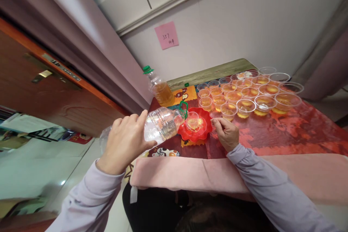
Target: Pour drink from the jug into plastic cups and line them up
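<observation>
My left hand (126,139) is wrapped around a large clear plastic bottle (160,125), tilted nearly on its side. The bottle's neck, with a green ring handle (183,108), points right. Just beyond its mouth stands a small clear plastic cup (193,120), inside a red scalloped plate (194,137) on the table. Some liquid shows in the bottle near its neck. My right hand (226,132) is closed, thumb and finger pinching the plate's right rim. Close behind that hand are rows of clear cups (246,107) holding amber liquid.
A second bottle (163,92) of amber liquid, green-capped, stands upright at the table's back left. A loose green cap (186,85) lies behind the plate. Pink cloth (190,172) covers the front edge. A wooden door (54,90) is at the left, a wall (217,29) behind.
</observation>
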{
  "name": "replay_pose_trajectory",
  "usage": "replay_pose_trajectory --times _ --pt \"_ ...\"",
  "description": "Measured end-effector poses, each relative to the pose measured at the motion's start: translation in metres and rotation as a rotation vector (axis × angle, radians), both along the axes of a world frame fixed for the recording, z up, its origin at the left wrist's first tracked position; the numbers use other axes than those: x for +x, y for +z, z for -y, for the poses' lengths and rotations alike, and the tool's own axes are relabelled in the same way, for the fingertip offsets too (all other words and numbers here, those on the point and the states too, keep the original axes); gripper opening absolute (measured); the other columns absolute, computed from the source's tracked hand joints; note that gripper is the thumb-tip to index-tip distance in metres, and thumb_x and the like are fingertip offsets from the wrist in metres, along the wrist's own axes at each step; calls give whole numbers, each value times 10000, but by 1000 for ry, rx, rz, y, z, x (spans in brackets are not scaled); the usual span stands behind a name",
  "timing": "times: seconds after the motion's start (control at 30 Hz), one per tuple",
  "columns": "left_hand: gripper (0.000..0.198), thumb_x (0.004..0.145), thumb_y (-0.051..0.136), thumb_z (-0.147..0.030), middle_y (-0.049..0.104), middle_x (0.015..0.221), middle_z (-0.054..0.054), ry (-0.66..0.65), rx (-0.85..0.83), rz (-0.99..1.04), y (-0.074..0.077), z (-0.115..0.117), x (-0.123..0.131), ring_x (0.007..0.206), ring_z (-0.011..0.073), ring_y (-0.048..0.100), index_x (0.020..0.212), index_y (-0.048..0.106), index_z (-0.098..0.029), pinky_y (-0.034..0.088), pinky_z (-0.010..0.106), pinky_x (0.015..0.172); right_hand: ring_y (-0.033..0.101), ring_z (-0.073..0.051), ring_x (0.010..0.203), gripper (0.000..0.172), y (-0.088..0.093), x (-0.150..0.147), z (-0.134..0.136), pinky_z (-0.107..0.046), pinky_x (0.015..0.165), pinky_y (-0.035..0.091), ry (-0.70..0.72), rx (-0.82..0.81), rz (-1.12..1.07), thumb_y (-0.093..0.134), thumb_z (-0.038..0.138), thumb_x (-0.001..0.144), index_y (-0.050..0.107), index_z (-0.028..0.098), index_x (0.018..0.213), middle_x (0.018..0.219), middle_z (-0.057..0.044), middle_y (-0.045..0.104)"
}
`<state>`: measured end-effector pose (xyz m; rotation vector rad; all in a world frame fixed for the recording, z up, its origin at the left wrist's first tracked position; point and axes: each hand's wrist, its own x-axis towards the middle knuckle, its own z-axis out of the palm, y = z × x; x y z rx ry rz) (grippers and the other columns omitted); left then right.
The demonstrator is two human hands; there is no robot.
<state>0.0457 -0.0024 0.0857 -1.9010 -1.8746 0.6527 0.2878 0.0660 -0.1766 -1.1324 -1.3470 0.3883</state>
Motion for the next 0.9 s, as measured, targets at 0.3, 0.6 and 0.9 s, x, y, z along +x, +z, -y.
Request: replay_pose_trajectory --times 0.3,0.6,0.9 --pt "891 788 846 -511 730 1229 180 -13 6 12 1 0 0 1117 389 691 1520 506 -134 464 458 944 677 -163 635 333 -1 0 -1 -272 623 482 -1 20 9 589 398 1054 776 211 852 729 -22 748" --pt "920 807 835 -511 721 1267 172 -1 -8 -2 3 1 1 1146 378 681 1562 468 -134 460 455 973 688 -165 650 335 -3 -1 -1 -275 645 492 -13 14 8 589 401 1051 773 211 846 737 -24 758" --pt "916 772 858 -499 736 1186 151 -35 22 5 -1 0 -3 1089 379 696 1534 501 -135 477 451 922 676 -160 650 357 -2 0 0 -267 638 479 -1 -1 9 583 419 1057 777 200 852 734 -23 746"
